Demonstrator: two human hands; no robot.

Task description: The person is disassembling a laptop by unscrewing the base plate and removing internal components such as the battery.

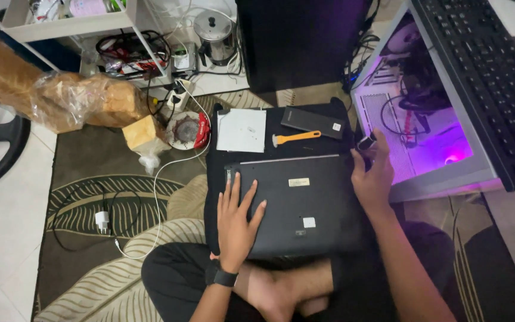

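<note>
Left hand (236, 223) flat on black laptop (305, 203) bearing pale labels.

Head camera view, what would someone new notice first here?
Probably the open computer case glowing purple at the right, with a black keyboard lying across its top. Next, at centre, the closed black laptop turned underside up on the seated person's lap: the left hand lies flat on it, and the right hand is at its right edge. An orange-handled tool lies just beyond it.
</note>
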